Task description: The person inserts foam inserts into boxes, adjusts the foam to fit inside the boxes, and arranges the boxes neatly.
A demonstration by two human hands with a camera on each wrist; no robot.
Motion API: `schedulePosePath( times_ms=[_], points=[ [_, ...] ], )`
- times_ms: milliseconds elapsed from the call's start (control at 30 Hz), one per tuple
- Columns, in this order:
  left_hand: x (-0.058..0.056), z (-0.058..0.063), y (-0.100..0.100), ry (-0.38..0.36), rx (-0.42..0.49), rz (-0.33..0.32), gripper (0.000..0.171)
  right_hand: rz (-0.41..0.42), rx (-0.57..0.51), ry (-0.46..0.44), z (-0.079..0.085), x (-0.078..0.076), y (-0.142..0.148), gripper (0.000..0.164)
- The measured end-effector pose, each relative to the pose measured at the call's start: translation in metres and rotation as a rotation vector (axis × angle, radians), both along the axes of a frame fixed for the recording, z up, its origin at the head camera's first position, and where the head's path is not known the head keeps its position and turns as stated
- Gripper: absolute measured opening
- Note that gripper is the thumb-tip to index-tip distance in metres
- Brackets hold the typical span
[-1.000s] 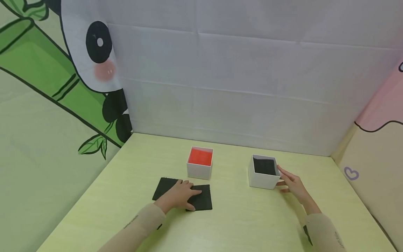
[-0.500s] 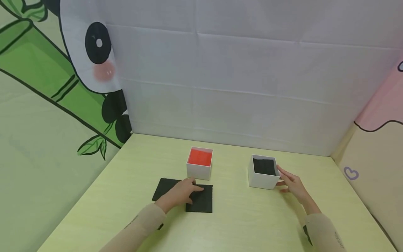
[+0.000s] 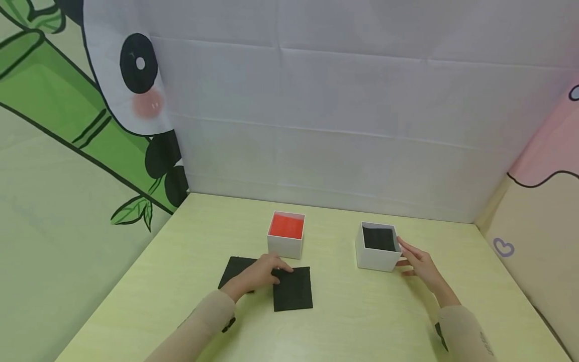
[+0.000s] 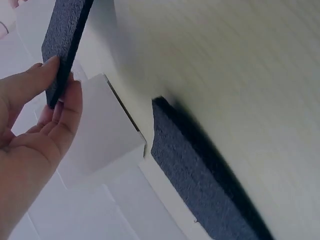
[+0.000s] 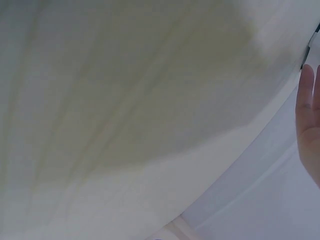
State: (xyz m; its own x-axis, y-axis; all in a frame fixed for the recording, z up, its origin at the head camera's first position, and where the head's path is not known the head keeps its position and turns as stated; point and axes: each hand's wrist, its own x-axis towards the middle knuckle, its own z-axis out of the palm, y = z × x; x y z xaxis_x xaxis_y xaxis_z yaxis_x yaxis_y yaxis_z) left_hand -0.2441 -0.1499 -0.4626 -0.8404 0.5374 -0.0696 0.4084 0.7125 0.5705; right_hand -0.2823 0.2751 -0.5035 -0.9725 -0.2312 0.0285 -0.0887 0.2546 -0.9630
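My left hand (image 3: 263, 271) pinches a thin black foam square (image 3: 294, 292) by its far left corner, thumb on one face and fingers on the other. The left wrist view shows that foam square (image 4: 65, 40) lifted off the table and tilted. A second black foam square (image 3: 232, 269) lies flat to the left, partly under my forearm; it also appears in the left wrist view. With fingers extended, my right hand (image 3: 421, 266) touches the right side of a white open box (image 3: 377, 259) that has black material inside. Only part of that hand shows in the right wrist view.
Another white box (image 3: 284, 247), with a red sheet inside, stands behind my left hand. Both boxes are on a pale yellow table (image 3: 348, 322). A white sheet (image 3: 316, 115) hangs behind it, with printed cloth walls at either side.
My left hand has gone from lying spread over the foam squares to pinching one of them. That square has lifted and shifted slightly right and toward me. My right hand stays at the box.
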Motion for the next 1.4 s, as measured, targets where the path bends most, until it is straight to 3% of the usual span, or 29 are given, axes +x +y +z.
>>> schedulePosePath(
  times_ms=[200, 567, 667, 800, 967, 1233, 1400],
  points=[
    [-0.004, 0.000, 0.003, -0.077, 0.181, 0.067, 0.016, -0.004, 0.011, -0.005, -0.001, 0.000, 0.000, 0.051],
    [-0.003, 0.006, 0.016, -0.150, 0.498, 0.084, 0.006, -0.017, -0.007, -0.010, 0.001, 0.000, -0.002, 0.049],
    [0.002, 0.014, 0.024, -0.146, 0.563, 0.081, 0.003, -0.023, -0.007, -0.017, 0.000, 0.000, -0.002, 0.049],
    [0.011, 0.027, 0.034, -0.129, 0.576, 0.093, 0.009, -0.015, -0.014, -0.017, 0.000, 0.000, -0.001, 0.049],
    [0.011, 0.032, 0.042, -0.133, 0.569, 0.150, 0.016, -0.005, -0.026, -0.010, -0.001, -0.001, 0.000, 0.048],
    [-0.013, 0.008, 0.048, -0.101, 0.560, 0.167, 0.033, 0.011, -0.025, 0.021, -0.002, -0.001, 0.001, 0.047],
    [-0.018, 0.010, 0.057, -0.099, 0.577, 0.169, 0.040, 0.072, -0.063, 0.081, -0.003, -0.001, 0.005, 0.043]
  ],
)
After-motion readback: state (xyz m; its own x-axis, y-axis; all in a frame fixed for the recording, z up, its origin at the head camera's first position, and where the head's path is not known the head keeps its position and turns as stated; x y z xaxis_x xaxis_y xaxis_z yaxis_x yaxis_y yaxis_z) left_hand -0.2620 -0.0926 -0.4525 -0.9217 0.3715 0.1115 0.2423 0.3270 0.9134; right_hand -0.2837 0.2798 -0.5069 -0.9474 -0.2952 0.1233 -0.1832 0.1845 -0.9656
